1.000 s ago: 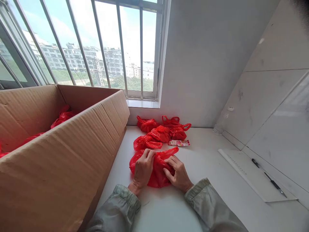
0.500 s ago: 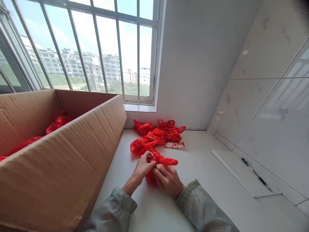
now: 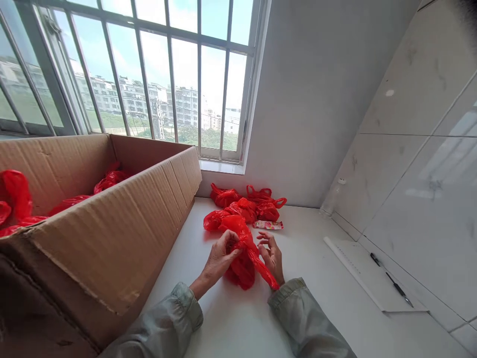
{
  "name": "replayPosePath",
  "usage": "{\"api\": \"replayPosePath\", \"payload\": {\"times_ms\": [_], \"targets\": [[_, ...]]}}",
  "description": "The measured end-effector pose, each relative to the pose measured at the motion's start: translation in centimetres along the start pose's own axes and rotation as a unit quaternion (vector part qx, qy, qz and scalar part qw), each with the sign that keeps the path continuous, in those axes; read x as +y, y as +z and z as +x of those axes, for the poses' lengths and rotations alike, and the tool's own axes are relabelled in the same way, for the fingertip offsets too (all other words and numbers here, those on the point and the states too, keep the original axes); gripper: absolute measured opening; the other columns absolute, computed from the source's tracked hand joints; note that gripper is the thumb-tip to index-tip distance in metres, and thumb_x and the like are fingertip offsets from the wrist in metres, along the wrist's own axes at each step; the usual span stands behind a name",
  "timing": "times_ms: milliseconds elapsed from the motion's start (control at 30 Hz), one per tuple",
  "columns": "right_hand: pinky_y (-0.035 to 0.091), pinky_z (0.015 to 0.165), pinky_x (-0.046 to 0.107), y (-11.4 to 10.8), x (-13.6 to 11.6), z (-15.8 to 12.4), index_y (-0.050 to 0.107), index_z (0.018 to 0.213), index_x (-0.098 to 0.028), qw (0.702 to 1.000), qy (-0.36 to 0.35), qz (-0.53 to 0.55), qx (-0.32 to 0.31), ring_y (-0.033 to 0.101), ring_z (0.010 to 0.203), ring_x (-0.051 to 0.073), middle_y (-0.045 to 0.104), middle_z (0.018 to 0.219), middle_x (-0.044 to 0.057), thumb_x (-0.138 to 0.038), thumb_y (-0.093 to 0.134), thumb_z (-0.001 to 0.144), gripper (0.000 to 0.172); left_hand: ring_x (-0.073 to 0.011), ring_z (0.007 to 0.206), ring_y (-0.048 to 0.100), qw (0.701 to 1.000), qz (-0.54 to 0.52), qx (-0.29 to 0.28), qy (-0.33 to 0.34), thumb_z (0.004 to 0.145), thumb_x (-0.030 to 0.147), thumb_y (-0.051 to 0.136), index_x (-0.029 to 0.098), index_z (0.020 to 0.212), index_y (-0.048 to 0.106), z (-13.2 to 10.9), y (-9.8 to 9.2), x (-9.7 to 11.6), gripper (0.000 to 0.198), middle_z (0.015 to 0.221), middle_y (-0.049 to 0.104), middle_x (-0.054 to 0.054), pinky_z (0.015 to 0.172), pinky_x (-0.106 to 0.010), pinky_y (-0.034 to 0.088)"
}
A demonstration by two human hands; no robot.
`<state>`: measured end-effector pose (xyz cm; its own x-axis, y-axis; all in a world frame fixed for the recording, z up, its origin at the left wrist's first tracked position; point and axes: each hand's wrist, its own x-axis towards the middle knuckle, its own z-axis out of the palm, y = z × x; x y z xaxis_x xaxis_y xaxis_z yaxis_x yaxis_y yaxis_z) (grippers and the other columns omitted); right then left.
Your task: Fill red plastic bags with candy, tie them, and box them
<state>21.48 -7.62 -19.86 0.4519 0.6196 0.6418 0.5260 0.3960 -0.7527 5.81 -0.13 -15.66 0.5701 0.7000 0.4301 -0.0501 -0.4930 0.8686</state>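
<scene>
A red plastic bag (image 3: 244, 272) stands bunched on the white table, its upper part gathered into a neck. My left hand (image 3: 219, 257) pinches that neck between thumb and fingers. On the other side, my right hand (image 3: 273, 256) has its fingers apart and curved, holding nothing. One red strap of the bag trails down to the right, passing in front of my right palm toward the wrist. Behind the bag lie several more red plastic bags (image 3: 241, 209), bunched up with handles sticking out. A pink and white packet (image 3: 268, 225) lies at their right front edge.
At the left stands a large open cardboard box (image 3: 149, 211) with red bags (image 3: 112, 177) inside. A clear bottle (image 3: 333, 197) is in the back right corner. White paper (image 3: 367, 273) with two pens (image 3: 398, 289) lies along the tiled wall. A barred window is behind.
My right hand has let go of the bag's neck and opened to its right. The strap has swung down to the right. My left hand keeps its pinch; the view has turned slightly left.
</scene>
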Motion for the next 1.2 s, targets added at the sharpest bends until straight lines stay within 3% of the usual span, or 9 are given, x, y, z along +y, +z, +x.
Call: {"api": "replayPosePath", "payload": {"times_ms": [133, 267, 400, 600, 800, 867, 1033, 1100, 1200], "targets": [[0.051, 0.078, 0.031, 1.2, -0.8, 0.0, 0.064, 0.108, -0.021, 0.998, -0.001, 0.017, -0.067, 0.062, 0.089, 0.02, 0.068, 0.101, 0.005, -0.03, 0.064, 0.079, 0.03, -0.0169, 0.078, 0.06, 0.998, 0.052, 0.023, 0.034, 0.077, 0.021, 0.056, 0.019, 0.086, 0.053, 0.3, 0.7, -1.0, 0.009, 0.084, 0.063, 0.0, 0.073, -0.03, 0.048], [0.046, 0.063, 0.026, 1.9, -0.2, 0.9, 0.064, 0.082, -0.019, 0.996, 0.046, 0.028, -0.067, 0.057, 0.067, 0.016, 0.066, 0.075, 0.001, -0.033, 0.058, 0.086, 0.016, -0.018, 0.075, 0.059, 0.99, 0.109, 0.058, 0.067, 0.08, 0.021, 0.054, 0.021, 0.083, 0.054, 0.8, 0.7, -2.3, 0.003, 0.081, 0.063, 0.0, 0.072, -0.031, 0.048], [0.042, 0.062, 0.024, 1.7, 0.6, 1.5, 0.06, 0.079, -0.02, 0.994, 0.091, 0.057, -0.025, 0.053, 0.066, 0.015, 0.062, 0.072, -0.001, -0.038, 0.053, 0.089, 0.023, -0.0184, 0.08, 0.059, 0.981, 0.147, 0.082, 0.097, 0.083, 0.019, 0.049, 0.022, 0.082, 0.054, 0.6, 0.3, -2.7, 0.006, 0.083, 0.061, -0.001, 0.075, -0.03, 0.048], [0.038, 0.055, 0.023, 1.4, 2.2, 1.4, 0.045, 0.079, -0.022, 0.982, 0.144, 0.098, 0.078, 0.041, 0.059, 0.013, 0.048, 0.068, -0.004, -0.033, 0.043, 0.09, 0.016, -0.0145, 0.065, 0.046, 0.962, 0.184, 0.181, 0.084, 0.074, 0.007, 0.044, 0.023, 0.077, 0.046, -0.3, -0.7, -2.7, 0.017, 0.075, 0.048, 0.003, 0.06, -0.024, 0.039], [0.039, 0.065, 0.028, 0.8, 2.0, 1.2, 0.044, 0.075, -0.023, 0.99, 0.096, 0.07, 0.082, 0.042, 0.07, 0.016, 0.043, 0.075, -0.001, -0.025, 0.045, 0.078, 0.005, -0.0175, 0.076, 0.051, 0.949, 0.192, 0.24, 0.075, 0.083, 0.013, 0.044, 0.024, 0.089, 0.044, -0.8, -1.4, -2.6, 0.012, 0.086, 0.05, 0.001, 0.069, -0.028, 0.043], [0.041, 0.076, 0.032, 0.7, 1.4, 1.2, 0.047, 0.083, -0.023, 0.992, 0.075, 0.055, 0.085, 0.046, 0.08, 0.019, 0.047, 0.085, 0.001, -0.022, 0.048, 0.072, 0.011, -0.0218, 0.096, 0.052, 0.946, 0.2, 0.236, 0.097, 0.086, 0.015, 0.042, 0.023, 0.094, 0.046, -1.2, -1.0, -1.9, 0.013, 0.1, 0.052, -0.003, 0.085, -0.035, 0.044], [0.031, 0.105, 0.047, 1.1, 0.1, 1.2, 0.046, 0.129, -0.02, 0.994, -0.077, -0.072, -0.018, 0.043, 0.122, 0.029, 0.052, 0.127, 0.01, -0.008, 0.044, 0.061, 0.07, -0.0284, 0.125, 0.041, 0.912, 0.29, 0.149, 0.249, 0.088, 0.01, 0.041, 0.025, 0.121, 0.049, -2.6, 0.4, -0.1, 0.037, 0.131, 0.049, -0.008, 0.107, -0.048, 0.034], [0.032, 0.104, 0.047, 1.4, -0.1, 1.1, 0.049, 0.131, -0.02, 0.981, -0.117, -0.136, -0.068, 0.045, 0.118, 0.028, 0.058, 0.123, 0.008, -0.004, 0.043, 0.06, 0.073, -0.0291, 0.126, 0.042, 0.881, 0.348, 0.114, 0.3, 0.088, 0.006, 0.041, 0.024, 0.127, 0.048, -2.7, 0.9, -0.1, 0.044, 0.133, 0.052, -0.01, 0.109, -0.05, 0.032], [0.037, 0.091, 0.043, 1.7, -0.3, 0.8, 0.061, 0.113, -0.021, 0.97, -0.12, -0.19, -0.088, 0.049, 0.098, 0.026, 0.065, 0.104, 0.006, -0.002, 0.045, 0.062, 0.056, -0.0307, 0.128, 0.041, 0.855, 0.425, 0.066, 0.29, 0.089, 0.006, 0.041, 0.018, 0.136, 0.046, -2.4, 1.2, -0.6, 0.048, 0.136, 0.056, -0.011, 0.114, -0.053, 0.021]]}}
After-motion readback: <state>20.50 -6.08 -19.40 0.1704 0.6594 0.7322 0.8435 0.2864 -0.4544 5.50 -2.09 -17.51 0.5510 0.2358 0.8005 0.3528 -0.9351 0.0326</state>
